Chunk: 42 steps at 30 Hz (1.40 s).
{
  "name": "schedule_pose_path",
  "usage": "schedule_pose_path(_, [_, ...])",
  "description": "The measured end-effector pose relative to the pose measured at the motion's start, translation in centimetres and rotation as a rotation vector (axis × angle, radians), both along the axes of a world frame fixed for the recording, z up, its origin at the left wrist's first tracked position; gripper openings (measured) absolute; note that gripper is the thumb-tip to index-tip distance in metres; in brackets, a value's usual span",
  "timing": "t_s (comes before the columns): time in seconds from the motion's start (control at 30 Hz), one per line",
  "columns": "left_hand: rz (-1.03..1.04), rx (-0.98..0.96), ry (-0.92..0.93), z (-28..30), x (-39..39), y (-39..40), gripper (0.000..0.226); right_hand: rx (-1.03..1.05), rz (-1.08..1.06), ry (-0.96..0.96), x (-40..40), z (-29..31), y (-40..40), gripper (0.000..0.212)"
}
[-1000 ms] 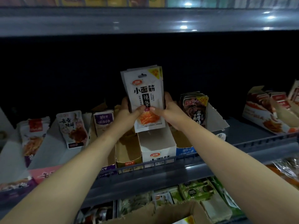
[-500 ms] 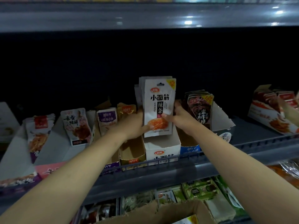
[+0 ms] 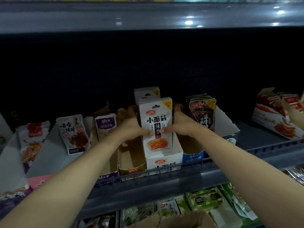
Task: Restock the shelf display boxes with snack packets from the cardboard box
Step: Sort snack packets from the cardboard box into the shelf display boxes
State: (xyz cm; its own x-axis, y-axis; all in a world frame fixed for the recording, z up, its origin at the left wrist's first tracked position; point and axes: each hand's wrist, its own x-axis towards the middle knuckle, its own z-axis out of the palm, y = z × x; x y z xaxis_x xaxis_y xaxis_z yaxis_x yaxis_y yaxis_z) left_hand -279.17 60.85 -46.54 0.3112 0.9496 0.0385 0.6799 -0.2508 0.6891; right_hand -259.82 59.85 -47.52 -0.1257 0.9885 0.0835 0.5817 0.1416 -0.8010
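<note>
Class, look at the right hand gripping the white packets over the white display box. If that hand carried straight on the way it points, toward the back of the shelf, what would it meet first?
Probably the taller white packets standing behind the white packets that the right hand holds; depth is unclear in the dark.

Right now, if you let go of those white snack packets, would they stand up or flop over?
The white snack packets look thin and flat, so they would probably lean. Their bottoms already sit in the white display box, whose walls should keep them upright. Both the left hand and the right hand squeeze the stack, so it likely slides apart easily.
</note>
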Motion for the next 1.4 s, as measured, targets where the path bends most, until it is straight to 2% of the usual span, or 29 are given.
schedule_pose_path(0.07, [-0.020, 0.009, 0.172, -0.3, 0.4, 0.2, 0.025, -0.005, 0.031, -0.175, -0.3, -0.1, 0.6, 0.048])
schedule_pose_path(0.13, [-0.016, 0.065, 0.254, -0.6, 0.8, 0.3, 0.024, 0.007, 0.029, -0.232, -0.3, -0.2, 1.0, 0.041])
schedule_pose_path(0.23, [-0.007, 0.144, 0.225, -0.5, 0.8, 0.7, 0.023, 0.078, 0.008, -0.211, -0.1, -0.3, 1.6, 0.042])
schedule_pose_path(0.27, [-0.001, 0.155, 0.208, -0.3, 0.8, 0.7, 0.027, 0.095, 0.000, -0.214, 0.0, -0.3, 1.7, 0.049])
schedule_pose_path(0.37, [0.056, 0.189, 0.185, 0.4, 0.8, 1.7, 0.078, 0.102, -0.079, -0.179, -0.1, 0.5, 2.6, 0.105])
schedule_pose_path(0.43, [0.126, 0.244, 0.200, 1.1, 0.9, 2.8, 0.109, 0.126, -0.137, -0.166, -0.5, 1.6, 3.3, 0.124])
schedule_pose_path(0.5, [0.130, 0.276, 0.225, 1.5, 1.0, 4.2, 0.126, 0.148, -0.170, -0.213, -0.9, 2.6, 4.2, 0.134])
schedule_pose_path(0.57, [0.140, 0.289, 0.202, 0.5, 0.4, 7.2, 0.136, 0.140, -0.183, -0.261, -1.4, 3.2, 4.8, 0.131])
schedule_pose_path(0.63, [0.138, 0.286, 0.186, 0.8, 0.4, 6.7, 0.142, 0.110, -0.191, -0.311, -1.5, 3.0, 5.4, 0.125])
schedule_pose_path(0.77, [0.198, 0.268, 0.201, 0.8, 0.7, 5.3, 0.130, 0.062, -0.220, -0.476, -1.8, 2.0, 5.6, 0.121])
schedule_pose_path(0.83, [0.174, 0.296, 0.173, 0.6, 0.7, 5.5, 0.137, 0.093, -0.230, -0.484, -1.8, 1.7, 5.5, 0.128])
schedule_pose_path(0.93, [0.167, 0.378, 0.039, 0.5, 0.5, 5.7, 0.146, 0.141, -0.228, -0.264, -1.6, 1.7, 5.2, 0.138])
schedule_pose_path(1.0, [0.133, 0.478, 0.013, 0.8, 0.5, 5.5, 0.141, 0.185, -0.215, -0.164, -1.6, 1.8, 5.1, 0.134])
schedule_pose_path(1.13, [-0.014, 0.519, 0.314, 1.6, 0.9, 5.8, 0.119, 0.228, -0.208, -0.236, -1.8, 1.5, 5.4, 0.117])
schedule_pose_path(1.27, [0.027, 0.567, 0.383, 3.0, 1.4, 6.1, 0.097, 0.212, -0.182, -0.236, -1.7, 1.8, 5.2, 0.120])
schedule_pose_path(1.4, [-0.040, 0.580, 0.472, 4.1, 1.8, 5.5, 0.086, 0.223, -0.233, -0.217, -1.6, 1.7, 4.8, 0.122])
